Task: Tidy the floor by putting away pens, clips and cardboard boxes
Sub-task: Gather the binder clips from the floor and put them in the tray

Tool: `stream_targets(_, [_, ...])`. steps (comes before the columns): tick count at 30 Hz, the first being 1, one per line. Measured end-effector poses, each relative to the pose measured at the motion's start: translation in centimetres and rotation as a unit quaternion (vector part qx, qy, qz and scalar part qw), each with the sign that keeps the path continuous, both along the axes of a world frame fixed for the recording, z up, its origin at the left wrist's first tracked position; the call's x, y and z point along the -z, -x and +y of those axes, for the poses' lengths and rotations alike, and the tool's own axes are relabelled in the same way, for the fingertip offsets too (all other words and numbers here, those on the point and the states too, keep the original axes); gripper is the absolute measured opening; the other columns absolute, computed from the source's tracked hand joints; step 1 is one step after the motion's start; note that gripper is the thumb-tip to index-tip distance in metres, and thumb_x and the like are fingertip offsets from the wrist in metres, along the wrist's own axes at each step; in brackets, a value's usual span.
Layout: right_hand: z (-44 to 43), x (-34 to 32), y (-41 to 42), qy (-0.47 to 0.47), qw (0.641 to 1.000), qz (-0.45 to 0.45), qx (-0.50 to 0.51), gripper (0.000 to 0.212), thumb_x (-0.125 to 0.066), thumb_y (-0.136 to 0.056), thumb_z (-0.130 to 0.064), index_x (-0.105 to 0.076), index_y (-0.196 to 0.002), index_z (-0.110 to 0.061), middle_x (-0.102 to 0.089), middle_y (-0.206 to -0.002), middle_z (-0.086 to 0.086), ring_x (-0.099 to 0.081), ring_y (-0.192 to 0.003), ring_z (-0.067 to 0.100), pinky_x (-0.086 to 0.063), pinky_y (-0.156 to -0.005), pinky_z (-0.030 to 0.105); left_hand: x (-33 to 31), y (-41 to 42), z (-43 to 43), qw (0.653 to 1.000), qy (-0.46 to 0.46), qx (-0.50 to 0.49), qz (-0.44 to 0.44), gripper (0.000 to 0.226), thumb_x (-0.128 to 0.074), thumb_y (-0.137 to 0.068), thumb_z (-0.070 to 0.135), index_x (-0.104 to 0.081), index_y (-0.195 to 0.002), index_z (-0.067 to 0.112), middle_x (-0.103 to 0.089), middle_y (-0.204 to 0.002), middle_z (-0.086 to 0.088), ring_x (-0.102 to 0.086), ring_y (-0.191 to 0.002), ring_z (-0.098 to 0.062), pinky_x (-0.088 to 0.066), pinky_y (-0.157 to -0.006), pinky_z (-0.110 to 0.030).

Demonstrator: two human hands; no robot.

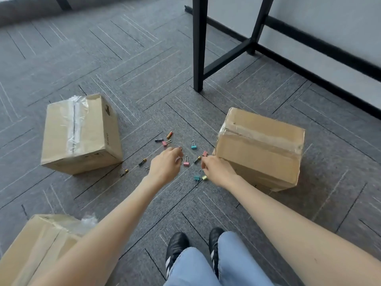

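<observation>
Several coloured binder clips lie on the grey carpet: a pink clip (186, 163) between my hands, a teal clip (193, 146) beyond it, and a teal clip (196, 178) beside a yellow clip (204, 177) under my right wrist. Short pens lie around them, such as a gold one (169, 134) and a black one (142, 162). My left hand (165, 164) hovers with curled fingers just left of the pink clip. My right hand (218, 172) is curled by a red clip (205, 153). Whether either hand holds anything is hidden. Three cardboard boxes stand at left (80, 133), right (259, 147) and near left (41, 244).
Black table legs (199, 48) stand on the carpet behind the clips, with a crossbar running to the white wall and its dark baseboard (329, 79) at right. My black shoes (177, 244) and jeans are at the bottom middle.
</observation>
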State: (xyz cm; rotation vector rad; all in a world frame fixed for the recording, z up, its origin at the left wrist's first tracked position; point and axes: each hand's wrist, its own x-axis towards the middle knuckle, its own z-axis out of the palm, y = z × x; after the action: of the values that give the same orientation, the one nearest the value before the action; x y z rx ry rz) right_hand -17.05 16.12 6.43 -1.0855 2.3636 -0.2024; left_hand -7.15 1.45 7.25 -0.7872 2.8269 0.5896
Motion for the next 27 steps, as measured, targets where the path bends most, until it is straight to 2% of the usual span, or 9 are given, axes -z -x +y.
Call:
stream_targets(3, [0.0, 4.9, -0.1, -0.026, 1.0, -0.006, -0.002, 0.013, -0.047, -0.095, -0.008, -0.058, -0.102, -0.008, -0.061, -0.107, 0.01, -0.06, -0.092, 0.028, -0.049, -0.073, 0.037, 4.8, -0.1, -0.1, 1.0, -0.011, 0.006, -0.014, 0.023, -0.046, -0.097, 0.025, -0.061, -0.115, 0.02, -0.062, -0.119, 0.001, -0.061, -0.106, -0.021, -0.053, -0.08, -0.037])
stream_targets(7, [-0.6, 10.4, -0.2, -0.034, 0.999, -0.012, -0.009, 0.013, -0.048, -0.095, -0.007, -0.057, -0.105, -0.008, -0.059, -0.108, 0.01, -0.06, -0.094, 0.028, -0.049, -0.078, 0.04, 10.6, -0.1, -0.9, 1.0, -0.013, 0.009, -0.026, 0.022, -0.049, -0.097, 0.023, -0.061, -0.116, 0.02, -0.062, -0.119, 0.001, -0.061, -0.105, -0.021, -0.049, -0.079, -0.034])
stream_targets(10, [-1.5, 13.5, -0.1, -0.023, 1.0, 0.0, -0.009, 0.011, -0.05, -0.094, -0.003, -0.055, -0.103, -0.007, -0.058, -0.103, 0.009, -0.058, -0.089, 0.026, -0.049, -0.075, 0.038, 14.1, -0.1, -1.8, 1.0, 0.002, -0.005, -0.026, 0.023, -0.052, -0.096, 0.02, -0.06, -0.118, 0.02, -0.062, -0.119, 0.001, -0.061, -0.106, -0.02, -0.048, -0.078, -0.033])
stream_targets(14, [-3.5, 16.9, 0.5, 0.01, 0.999, 0.039, -0.008, 0.025, -0.051, -0.089, 0.009, -0.054, -0.109, -0.006, -0.055, -0.103, 0.007, -0.053, -0.086, 0.019, -0.05, -0.072, 0.031, 17.8, -0.2, -3.2, 0.999, 0.03, -0.023, -0.017, 0.032, -0.055, -0.091, 0.01, -0.058, -0.122, 0.017, -0.06, -0.122, -0.002, -0.056, -0.111, -0.022, -0.046, -0.084, -0.036])
stream_targets(17, [-5.4, 18.5, 1.2, 0.026, 0.996, 0.08, -0.027, 0.039, -0.05, -0.084, 0.015, -0.053, -0.116, -0.006, -0.052, -0.113, 0.009, -0.051, -0.098, 0.019, -0.052, -0.081, 0.032, 20.2, -0.2, -3.9, 0.998, 0.062, -0.023, -0.014, 0.032, -0.055, -0.091, 0.009, -0.057, -0.121, 0.017, -0.059, -0.121, -0.003, -0.054, -0.109, -0.023, -0.043, -0.086, -0.036])
stream_targets(21, [-6.7, 19.9, 2.1, -0.001, 0.987, 0.135, -0.089, 0.053, -0.054, -0.08, 0.012, -0.046, -0.129, -0.007, -0.046, -0.131, 0.012, -0.046, -0.117, 0.023, -0.046, -0.098, 0.034, 22.8, 0.2, -4.2, 0.996, 0.085, 0.0, -0.029, 0.025, -0.063, -0.089, 0.018, -0.06, -0.114, 0.015, -0.057, -0.115, -0.003, -0.052, -0.108, -0.022, -0.043, -0.089, -0.035])
stream_targets(25, [-7.1, 20.5, 2.6, -0.019, 0.982, 0.151, -0.113, 0.05, -0.054, -0.082, 0.013, -0.044, -0.128, -0.005, -0.045, -0.127, 0.012, -0.046, -0.114, 0.023, -0.051, -0.088, 0.031, 24.2, 0.5, -4.3, 0.992, 0.127, 0.01, -0.022, 0.018, -0.071, -0.082, 0.016, -0.063, -0.098, 0.015, -0.057, -0.099, -0.003, -0.051, -0.094, -0.022, -0.043, -0.082, -0.035])
stream_targets(27, [-7.4, 20.4, 2.7, -0.019, 0.98, 0.16, -0.118, 0.046, -0.054, -0.083, 0.012, -0.045, -0.125, -0.004, -0.047, -0.125, 0.012, -0.046, -0.113, 0.024, -0.051, -0.083, 0.029, 24.4, 0.5, -4.5, 0.991, 0.135, 0.016, -0.015, 0.016, -0.07, -0.082, 0.015, -0.064, -0.097, 0.014, -0.057, -0.099, -0.003, -0.05, -0.094, -0.022, -0.042, -0.083, -0.035])
